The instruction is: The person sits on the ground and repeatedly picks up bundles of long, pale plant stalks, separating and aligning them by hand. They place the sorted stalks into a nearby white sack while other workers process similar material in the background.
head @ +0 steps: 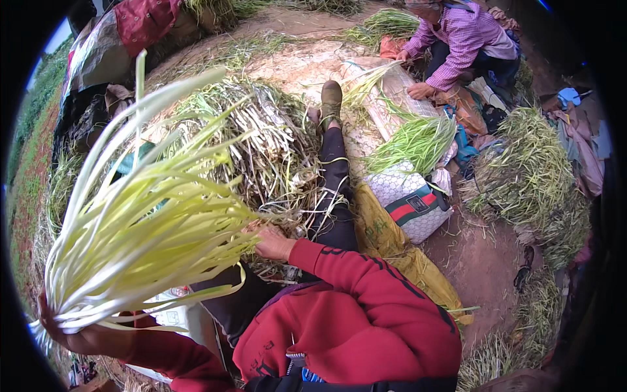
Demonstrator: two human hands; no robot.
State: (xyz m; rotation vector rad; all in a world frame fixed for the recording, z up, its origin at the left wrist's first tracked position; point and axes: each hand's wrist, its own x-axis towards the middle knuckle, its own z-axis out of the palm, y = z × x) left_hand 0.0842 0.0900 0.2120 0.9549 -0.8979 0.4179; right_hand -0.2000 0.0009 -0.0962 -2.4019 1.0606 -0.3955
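A large bunch of pale yellow-green leafy stalks [161, 220], perhaps blanched chives, fans out across the left of the view. Its white ends are gripped in my left hand [83, 333], low at the far left. At the leaf tips, near my lap, is my right hand [275, 243]; its fingers are partly hidden by the leaves, so whether they pinch any cannot be told. Just beyond that hand lies a heap of dry, whitish stalks [264, 142], against my outstretched leg in dark trousers [335, 181].
A co-worker in a checked shirt [455, 44] crouches at the upper right beside a woven sheet [387, 98]. Green stalks [416, 144] lie by a patterned bag [416, 201] and a yellow sack [392, 245]. A tall heap of stalks [529, 176] stands at the right.
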